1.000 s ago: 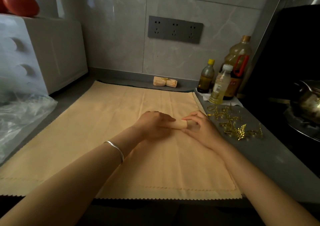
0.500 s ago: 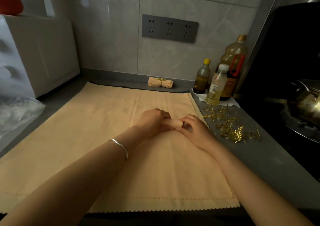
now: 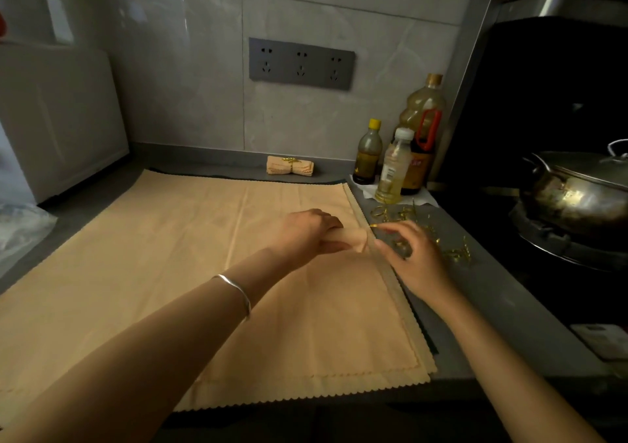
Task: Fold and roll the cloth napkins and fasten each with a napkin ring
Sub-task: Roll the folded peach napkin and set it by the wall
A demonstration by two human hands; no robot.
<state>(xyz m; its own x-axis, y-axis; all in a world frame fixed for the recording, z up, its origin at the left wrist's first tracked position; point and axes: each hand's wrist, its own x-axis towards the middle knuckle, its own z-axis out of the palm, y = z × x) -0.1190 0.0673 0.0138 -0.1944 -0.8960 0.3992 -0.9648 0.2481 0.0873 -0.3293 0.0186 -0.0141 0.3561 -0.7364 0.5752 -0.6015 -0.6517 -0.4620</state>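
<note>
— The grey counter (image 3: 509,306) under a tiled wall (image 3: 373,18), with the spread napkins (image 3: 170,289) covering most of it. Where's the one you're working on?

— At the right edge of the spread napkins: the rolled napkin (image 3: 355,238). My left hand (image 3: 306,235) has its fingers curled tight round it. One finished roll (image 3: 290,169), already ringed, lies beyond their far edge.

— And your right hand (image 3: 414,259)?

— Just off that right edge, over the gold napkin rings (image 3: 455,254). Gold glints at my fingertip, but whether I've pinched a ring I cannot tell.

— What worries you?

— If my left grip slackens, the roll likely springs open. The leafy rings look tangled, so lifting one could drag others along, or snag the cloth sliding on. The bottles (image 3: 390,174) stand past the far right corner, and a careless sweep might topple them.
</note>
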